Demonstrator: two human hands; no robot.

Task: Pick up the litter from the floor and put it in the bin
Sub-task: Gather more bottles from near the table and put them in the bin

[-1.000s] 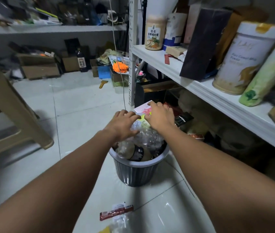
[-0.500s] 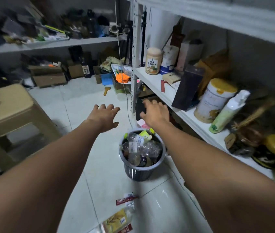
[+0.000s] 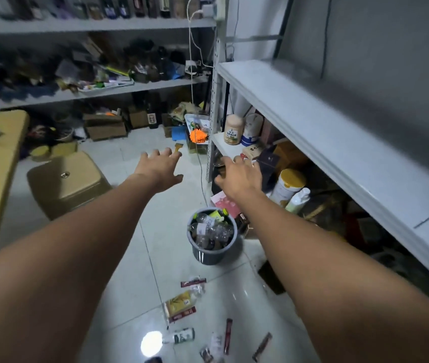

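Left hand point(image 3: 159, 167), right hand point(image 3: 239, 176) lifted off bin point(image 3: 212, 255) | spread, empty | between pickups; next grab litter point(image 3: 179, 305), bin's 6 o'clock

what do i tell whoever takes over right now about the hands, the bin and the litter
Left hand: open, empty, stretched out in the air.
Right hand: open, empty, likewise.
Round grey plastic bin: beside the white shelf, full to the rim with clear plastic bottles.
Left to do: on the white tiled floor nearer the camera lie a red wrapper, a yellow-brown packet, a small white bottle and dark red stick wrappers.
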